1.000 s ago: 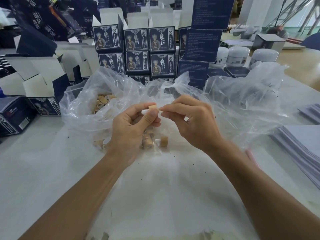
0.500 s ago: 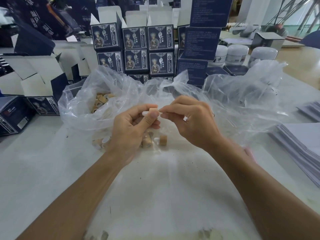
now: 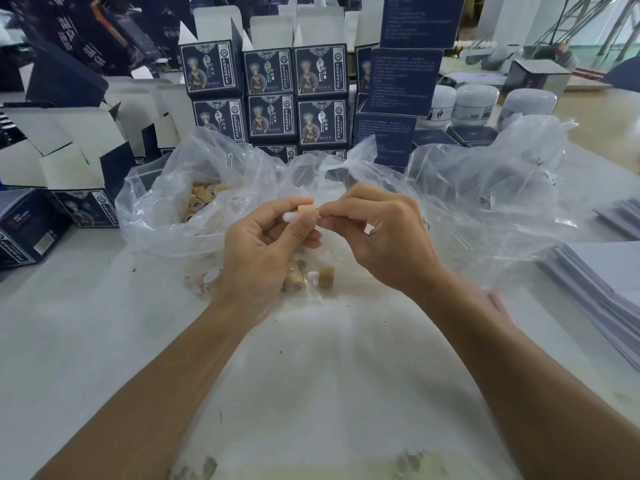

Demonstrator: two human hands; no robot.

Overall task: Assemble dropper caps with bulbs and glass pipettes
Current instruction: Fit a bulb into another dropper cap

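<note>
A: Where do the hands sit?
B: Mid-table. Left hand (image 3: 263,247) and right hand (image 3: 384,237) meet above the table (image 3: 69,341), a dropper cap (image 3: 307,208) pinched between them.

A: Below them?
B: An assembled cap (image 3: 323,276) lies on the table, just near of the hands, beside others under plastic.

A: Behind?
B: An open bag (image 3: 194,209) far-left of the hands, loose collars (image 3: 199,199) inside it. An emptier bag (image 3: 485,195) to the right.

A: Further back?
B: Stacked boxes (image 3: 270,98) beyond the bags, jars (image 3: 474,103) far right. Open cartons (image 3: 65,157) at left. A paper stack (image 3: 602,282) at the right edge.
</note>
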